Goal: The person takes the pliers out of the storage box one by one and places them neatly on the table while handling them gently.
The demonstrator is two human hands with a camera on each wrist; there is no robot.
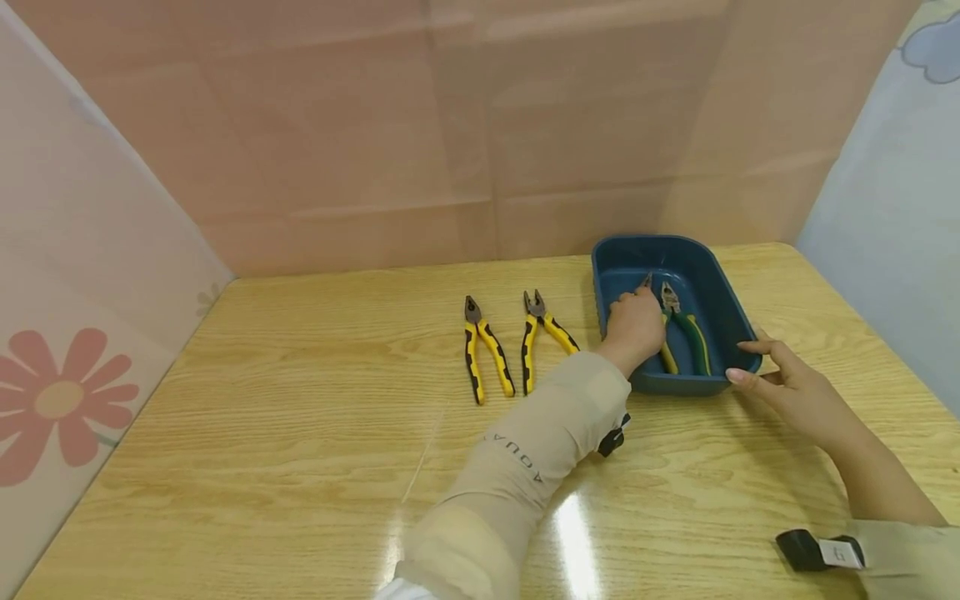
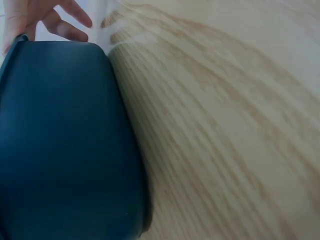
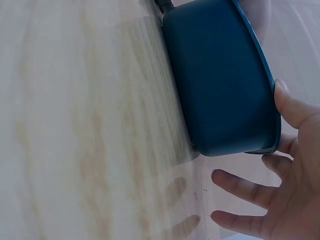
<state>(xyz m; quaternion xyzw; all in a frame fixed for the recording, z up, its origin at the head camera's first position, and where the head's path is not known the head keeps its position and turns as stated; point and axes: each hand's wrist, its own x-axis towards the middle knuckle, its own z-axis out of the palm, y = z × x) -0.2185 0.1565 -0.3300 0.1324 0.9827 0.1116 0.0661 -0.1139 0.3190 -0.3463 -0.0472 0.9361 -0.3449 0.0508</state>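
Note:
In the head view my left hand (image 1: 637, 325) reaches down into a dark blue plastic bin (image 1: 723, 308). Its curled fingers grip a pair of pliers (image 1: 648, 281), of which only the metal tip shows past the knuckles. Right beside it in the bin lies another pair of pliers (image 1: 699, 346) with green and yellow handles. My right hand (image 1: 795, 392) pinches the bin's near right corner between thumb and fingers. The right wrist view shows this hand (image 3: 295, 170) at the rim, its other fingers spread apart below.
Left of the bin, two pairs of yellow-and-black pliers, one farther left (image 1: 472, 350) and one nearer the bin (image 1: 536, 321), lie with handles spread. My left forearm passes close to the nearer pair. A pink cloth wall (image 1: 375, 150) stands behind the wooden table (image 1: 300, 400).

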